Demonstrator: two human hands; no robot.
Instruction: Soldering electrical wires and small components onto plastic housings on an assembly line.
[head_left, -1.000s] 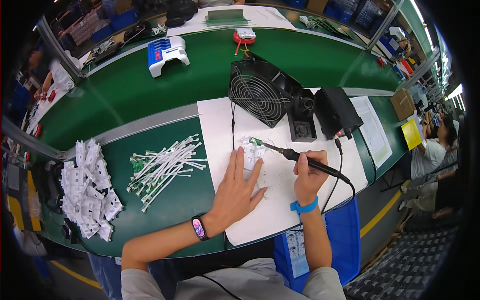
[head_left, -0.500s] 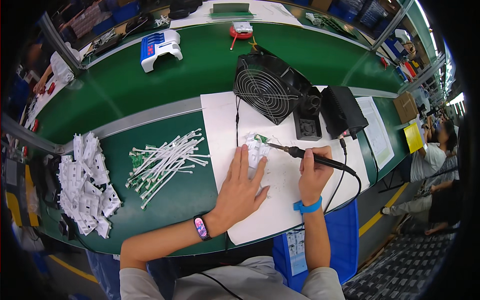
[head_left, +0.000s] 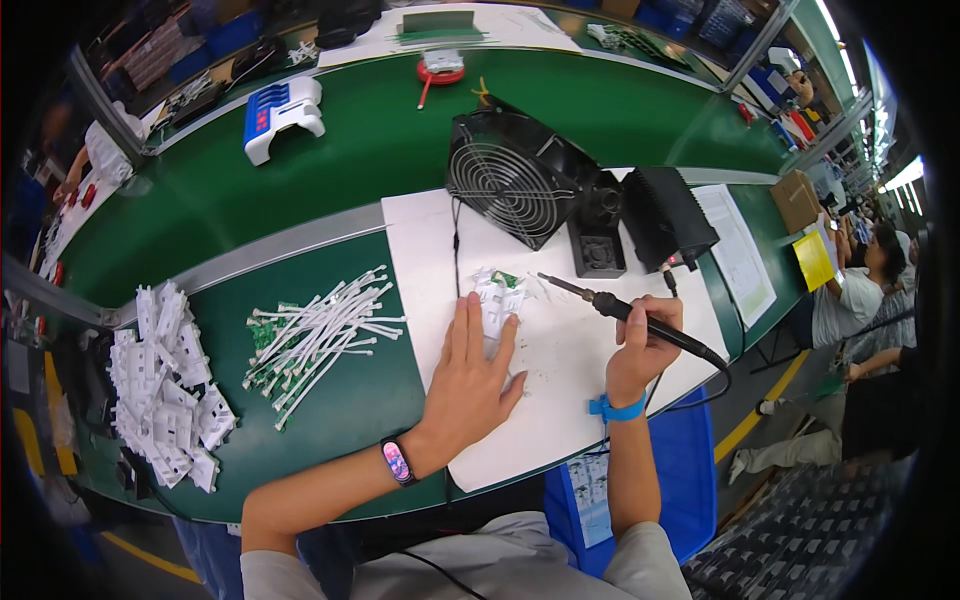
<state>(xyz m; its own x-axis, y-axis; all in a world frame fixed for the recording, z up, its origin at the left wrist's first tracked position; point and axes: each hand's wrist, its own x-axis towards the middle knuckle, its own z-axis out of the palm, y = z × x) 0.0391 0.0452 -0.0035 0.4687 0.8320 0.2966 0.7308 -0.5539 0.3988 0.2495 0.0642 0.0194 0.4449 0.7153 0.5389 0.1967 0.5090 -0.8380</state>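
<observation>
A white plastic part [head_left: 493, 318] lies on the white sheet [head_left: 570, 350] with a small green circuit board [head_left: 506, 281] at its far end. My left hand [head_left: 470, 375] is palm down over its near end, outstretched fingers flanking the part and holding it against the sheet. My right hand [head_left: 645, 350] grips a black-handled soldering iron [head_left: 605, 303] like a pen. The iron's tip points left and sits a little to the right of the board, apart from it. What lies beneath my left palm is hidden.
Left are a pile of white plastic parts [head_left: 170, 390] and a bundle of white wires [head_left: 320, 340] with green boards. Beyond the sheet stand a black fan [head_left: 515, 185], an iron stand [head_left: 598, 245] and a black power unit [head_left: 668, 220]. A blue bin [head_left: 685, 470] is below the table edge.
The soldering iron's tip has drawn back to the right from the green board. My left hand stays on the white part. The whole view has shifted slightly.
</observation>
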